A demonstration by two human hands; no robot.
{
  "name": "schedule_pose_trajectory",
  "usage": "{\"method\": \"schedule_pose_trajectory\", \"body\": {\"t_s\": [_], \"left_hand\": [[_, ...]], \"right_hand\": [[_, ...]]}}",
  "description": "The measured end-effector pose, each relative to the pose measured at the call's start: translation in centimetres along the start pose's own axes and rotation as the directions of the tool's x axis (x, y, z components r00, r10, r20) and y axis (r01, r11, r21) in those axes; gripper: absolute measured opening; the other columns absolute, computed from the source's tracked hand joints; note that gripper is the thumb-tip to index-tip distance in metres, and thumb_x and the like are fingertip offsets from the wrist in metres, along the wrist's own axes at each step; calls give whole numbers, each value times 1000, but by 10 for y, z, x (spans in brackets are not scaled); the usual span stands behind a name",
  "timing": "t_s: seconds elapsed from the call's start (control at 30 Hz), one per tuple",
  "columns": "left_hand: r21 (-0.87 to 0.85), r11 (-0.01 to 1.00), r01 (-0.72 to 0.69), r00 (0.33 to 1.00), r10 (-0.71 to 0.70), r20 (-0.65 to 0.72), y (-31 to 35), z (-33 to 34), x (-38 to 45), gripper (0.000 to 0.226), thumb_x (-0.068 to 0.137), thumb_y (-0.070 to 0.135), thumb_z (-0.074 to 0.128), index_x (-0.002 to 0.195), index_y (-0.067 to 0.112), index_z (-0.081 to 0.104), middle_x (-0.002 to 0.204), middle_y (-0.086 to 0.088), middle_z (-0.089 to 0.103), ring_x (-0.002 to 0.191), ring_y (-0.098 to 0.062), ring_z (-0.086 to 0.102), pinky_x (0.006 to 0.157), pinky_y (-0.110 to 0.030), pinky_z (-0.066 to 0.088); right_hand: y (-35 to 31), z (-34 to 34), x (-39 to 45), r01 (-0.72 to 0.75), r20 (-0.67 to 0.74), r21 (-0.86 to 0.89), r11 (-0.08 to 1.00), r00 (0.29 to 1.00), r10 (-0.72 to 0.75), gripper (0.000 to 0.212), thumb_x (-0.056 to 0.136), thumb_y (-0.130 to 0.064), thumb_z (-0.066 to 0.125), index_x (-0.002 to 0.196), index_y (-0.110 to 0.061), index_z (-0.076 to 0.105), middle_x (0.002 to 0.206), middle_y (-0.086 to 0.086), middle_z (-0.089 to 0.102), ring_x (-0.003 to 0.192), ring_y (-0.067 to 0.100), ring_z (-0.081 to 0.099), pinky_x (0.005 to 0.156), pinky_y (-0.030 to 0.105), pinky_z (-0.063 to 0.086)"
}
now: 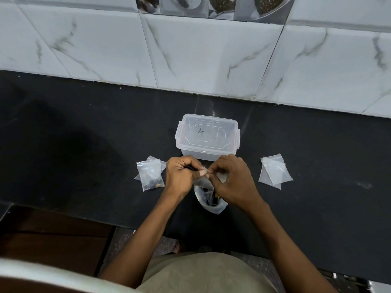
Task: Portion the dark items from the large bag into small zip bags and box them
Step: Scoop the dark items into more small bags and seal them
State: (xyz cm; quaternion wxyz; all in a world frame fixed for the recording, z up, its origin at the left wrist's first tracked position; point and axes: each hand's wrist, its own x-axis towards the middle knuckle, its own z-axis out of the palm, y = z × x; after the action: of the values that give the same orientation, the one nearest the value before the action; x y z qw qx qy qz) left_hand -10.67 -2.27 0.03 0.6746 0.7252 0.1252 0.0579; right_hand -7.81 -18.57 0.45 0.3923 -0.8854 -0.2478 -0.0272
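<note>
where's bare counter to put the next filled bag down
Bare counter lies left of the filled bags, and right of the empty bags. It is crowded between the box and the large bag, where both hands work.

bag mouth (201, 182): hidden by hands | box marking (200, 132): illegible

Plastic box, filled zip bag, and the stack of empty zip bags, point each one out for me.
plastic box (206, 135): head view, on its clear lid.
filled zip bag (150, 176): head view, on the dark contents inside.
empty zip bags (275, 172): head view, on the top bag's flat face.
</note>
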Motion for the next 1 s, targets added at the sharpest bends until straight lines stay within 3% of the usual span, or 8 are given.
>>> {"method": "schedule_pose_trajectory", "body": {"t_s": [0.13,0.2,0.3,0.47,0.63,0.77,1.0], "left_hand": [[43,999,-10,1000,9,29,3,-5,2,15,68,-24,69,65,-10,65,62,-7,72,61,-17,70,63,-25,56],[50,999,-21,1000,21,-14,2,-4,2,17,68,-22,71,64,-6,68,64,-8,73,63,-20,72,66,-29,57],[22,999,-24,991,26,-132,4,-3,1,24,67,-15,74,62,8,72,67,-10,74,67,-29,74,71,-40,61],[-23,999,-48,970,40,-242,7,-3,-1,20,68,-19,72,63,0,71,66,-16,73,68,-38,73,70,-42,62],[-97,995,-15,941,-19,-339,9,-7,-3,43,67,-26,69,56,15,69,58,6,67,61,-6,64,60,-17,53],[-154,988,3,927,-60,-370,7,-16,-3,50,68,-26,67,52,21,70,57,7,67,61,-4,63,61,-18,54],[-179,984,19,891,-98,-443,2,-36,-7,33,70,-29,62,62,2,69,55,6,65,58,-2,62,59,-15,53]], "right_hand": [[-2,2,2,44,13,27,999,999,-45,5,78,-20,74,74,-17,72,74,-10,65,75,10,57,67,36,51],[-4,2,5,46,7,26,999,999,-46,16,80,-29,70,73,-15,72,73,-8,65,74,11,57,66,35,51],[-6,1,11,53,-10,18,998,999,-53,7,80,-18,77,74,-15,73,74,-7,66,73,11,55,66,35,50],[-11,-5,19,104,5,-9,995,995,-104,9,78,-10,80,74,-15,73,73,-9,64,71,11,55,67,30,46],[-12,-4,20,109,23,18,994,994,-109,11,79,-12,82,73,-15,74,74,-17,59,71,3,53,67,21,43],[-12,2,21,97,49,27,995,994,-98,10,81,-13,81,73,-13,74,74,-15,62,71,5,54,66,20,44],[-19,19,29,110,115,32,993,987,-113,11,85,-19,79,77,-14,75,76,-5,69,74,10,59,69,32,52]]}}
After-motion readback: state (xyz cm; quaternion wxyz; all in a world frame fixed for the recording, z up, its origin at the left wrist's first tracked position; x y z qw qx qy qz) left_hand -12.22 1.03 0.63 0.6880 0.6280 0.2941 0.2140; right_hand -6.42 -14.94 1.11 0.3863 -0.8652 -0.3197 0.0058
